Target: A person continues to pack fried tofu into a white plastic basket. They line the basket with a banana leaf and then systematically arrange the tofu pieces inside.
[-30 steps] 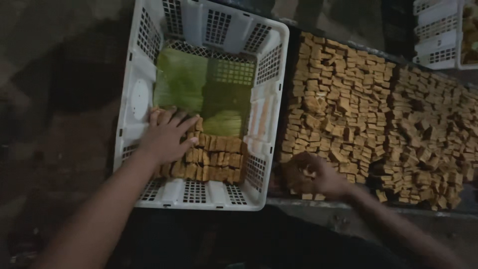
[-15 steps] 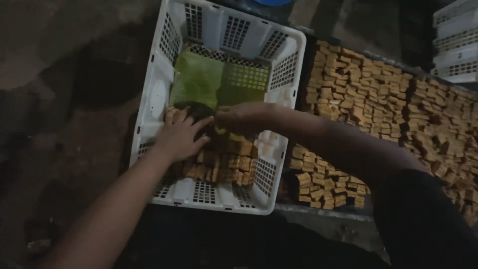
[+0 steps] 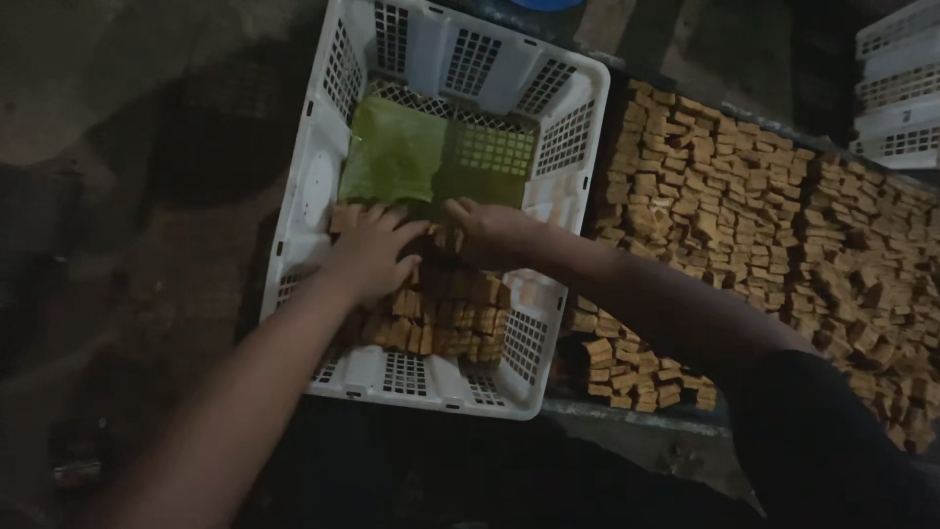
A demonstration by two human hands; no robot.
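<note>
Near third of crate (image 3: 323,167) packed with blocks (image 3: 460,318); green liner (image 3: 411,157) bare beyond. Left hand (image 3: 372,255) flat, unclenched, on rows; right hand (image 3: 490,230) pressing blocks, grip unclear. Big heap (image 3: 744,216) left outside.

My left hand (image 3: 372,253) and right hand (image 3: 494,230) cover some golden-brown fried cubes (image 3: 455,318). Stacked white plastic crates (image 3: 896,88) are cut off at the right edge.

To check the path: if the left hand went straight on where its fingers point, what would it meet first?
Probably the green leaf liner on the white plastic crate's floor; the left hand points that way.
</note>
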